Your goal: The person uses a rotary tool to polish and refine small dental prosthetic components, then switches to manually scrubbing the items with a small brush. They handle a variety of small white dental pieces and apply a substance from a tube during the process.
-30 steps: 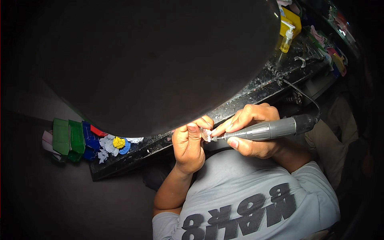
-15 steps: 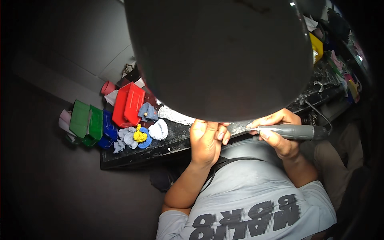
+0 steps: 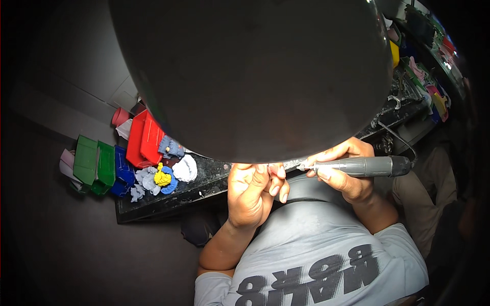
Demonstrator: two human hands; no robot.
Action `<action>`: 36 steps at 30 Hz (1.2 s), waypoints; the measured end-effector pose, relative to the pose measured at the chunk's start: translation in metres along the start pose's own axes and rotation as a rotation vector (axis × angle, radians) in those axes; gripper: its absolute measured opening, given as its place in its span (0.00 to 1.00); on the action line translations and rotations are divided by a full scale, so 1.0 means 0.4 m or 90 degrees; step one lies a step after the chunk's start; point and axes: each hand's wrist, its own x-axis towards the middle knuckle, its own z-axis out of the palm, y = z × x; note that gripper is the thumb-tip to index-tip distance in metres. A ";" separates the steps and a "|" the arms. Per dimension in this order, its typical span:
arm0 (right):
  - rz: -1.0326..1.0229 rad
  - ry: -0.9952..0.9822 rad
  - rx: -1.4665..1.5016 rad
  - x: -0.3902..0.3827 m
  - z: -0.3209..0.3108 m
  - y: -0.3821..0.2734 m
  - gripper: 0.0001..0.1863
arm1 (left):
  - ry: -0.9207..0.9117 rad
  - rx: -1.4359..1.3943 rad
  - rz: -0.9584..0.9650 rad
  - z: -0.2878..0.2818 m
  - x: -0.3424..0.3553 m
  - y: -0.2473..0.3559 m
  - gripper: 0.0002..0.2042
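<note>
In my right hand (image 3: pixel 352 173) is a grey rotary handpiece (image 3: pixel 365 167), lying level and gripped like a pen, its narrow tip pointing left. A cord runs from its back end. My left hand (image 3: pixel 250 191) is raised to the left of that tip, palm turned up and fingers curled in. Something small and pinkish shows between its fingertips, too little to name. A large dark rounded shape (image 3: pixel 255 81) covers the upper middle and hides the tops of both hands' fingers.
On the black bench (image 3: pixel 204 186) to the left stand a red bin (image 3: pixel 145 140), a blue bin (image 3: pixel 122 171) and green bins (image 3: pixel 94 163). Yellow, blue and white moulded lumps (image 3: pixel 163 177) lie in front. Assorted pieces (image 3: pixel 434 94) crowd the far right, and a cord (image 3: pixel 398 135) hangs beside the handpiece.
The whole view has shifted, so bench and hands appear further left. The dark shape covers more on the left. My left hand has turned slightly, and a pinkish bit now shows at its fingertips.
</note>
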 end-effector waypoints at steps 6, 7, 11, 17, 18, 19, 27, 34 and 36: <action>0.007 0.001 -0.013 -0.001 0.000 -0.003 0.06 | -0.016 0.016 0.004 -0.005 0.001 -0.005 0.13; -0.006 0.002 -0.018 -0.001 0.000 0.000 0.06 | -0.011 0.019 -0.002 -0.003 0.001 -0.005 0.13; -0.003 0.027 0.005 0.002 -0.001 -0.008 0.05 | -0.040 0.012 -0.004 -0.010 0.010 -0.012 0.13; 0.166 -0.061 -0.398 0.136 -0.082 -0.106 0.15 | -0.015 0.025 0.023 -0.019 0.030 -0.007 0.12; 0.146 -0.065 -0.481 0.183 -0.087 -0.114 0.17 | -0.020 0.022 0.022 -0.022 0.031 -0.008 0.12; 0.125 -0.068 -0.564 0.231 -0.090 -0.123 0.19 | -0.010 0.032 0.034 -0.022 0.031 -0.008 0.11; 0.220 -0.264 -0.979 0.450 -0.194 0.006 0.27 | 0.037 0.044 0.112 -0.029 0.033 0.016 0.11; 0.243 -0.280 -0.993 0.414 -0.164 0.006 0.32 | 0.044 0.069 0.175 -0.031 0.022 0.028 0.09; 0.119 -0.209 -1.052 0.380 -0.160 0.012 0.25 | 0.035 0.075 0.179 -0.019 0.019 0.030 0.08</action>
